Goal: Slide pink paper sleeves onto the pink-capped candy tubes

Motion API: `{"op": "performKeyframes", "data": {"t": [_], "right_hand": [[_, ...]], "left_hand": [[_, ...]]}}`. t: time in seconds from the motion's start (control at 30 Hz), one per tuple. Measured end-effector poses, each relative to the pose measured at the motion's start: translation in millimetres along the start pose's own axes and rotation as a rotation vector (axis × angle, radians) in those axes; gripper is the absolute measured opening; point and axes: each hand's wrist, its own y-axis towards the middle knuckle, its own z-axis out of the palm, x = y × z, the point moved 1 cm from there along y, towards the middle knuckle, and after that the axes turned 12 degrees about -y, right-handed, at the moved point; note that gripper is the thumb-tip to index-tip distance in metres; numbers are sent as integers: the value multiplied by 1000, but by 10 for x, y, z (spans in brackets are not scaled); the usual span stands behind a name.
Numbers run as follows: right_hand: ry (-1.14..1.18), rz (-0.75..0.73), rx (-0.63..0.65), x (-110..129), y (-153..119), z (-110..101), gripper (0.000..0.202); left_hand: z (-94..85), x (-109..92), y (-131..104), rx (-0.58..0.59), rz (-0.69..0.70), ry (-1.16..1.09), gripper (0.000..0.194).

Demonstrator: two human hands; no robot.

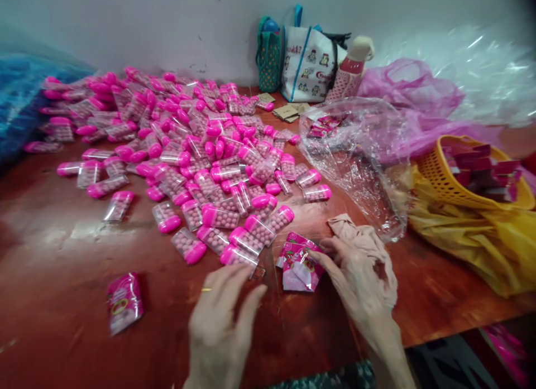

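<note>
Where pink-capped vials (184, 154) litter it, reddish table (54, 221) meets grey wall (167, 26); possibly worn.

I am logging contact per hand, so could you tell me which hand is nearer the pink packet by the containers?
Right hand: fingertips touch the pink packet. Left hand hovers apart, to its left.

The white fabric tote bag with blue trim (309, 65) carries printed lettering and cartoon figures, all too blurred to read; nothing else is legible.
</note>
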Motion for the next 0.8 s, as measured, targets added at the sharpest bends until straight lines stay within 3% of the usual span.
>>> {"op": "performKeyframes", "data": {"t": [0.1,0.17,0.23,0.47,0.67,0.8], "right_hand": [[-244,16,-98,-38,45,-75,28],[-474,-7,-174,-122,33,-121,35],[-626,-51,-170,-231,8,-118,35],[-569,-39,-270,-455,75,24,31],[-522,-22,-393,-249,-30,28,31],[-326,-7,-248,-77,-149,31,29]], "left_hand": [[272,-121,33,111,168,-35,24],[361,-150,76,135,164,-21,21],[410,-175,132,140,149,-7,19],[524,-231,234,157,128,-31,14],[531,-113,208,139,134,4,14],[552,-56,187,176,149,37,18]]}}
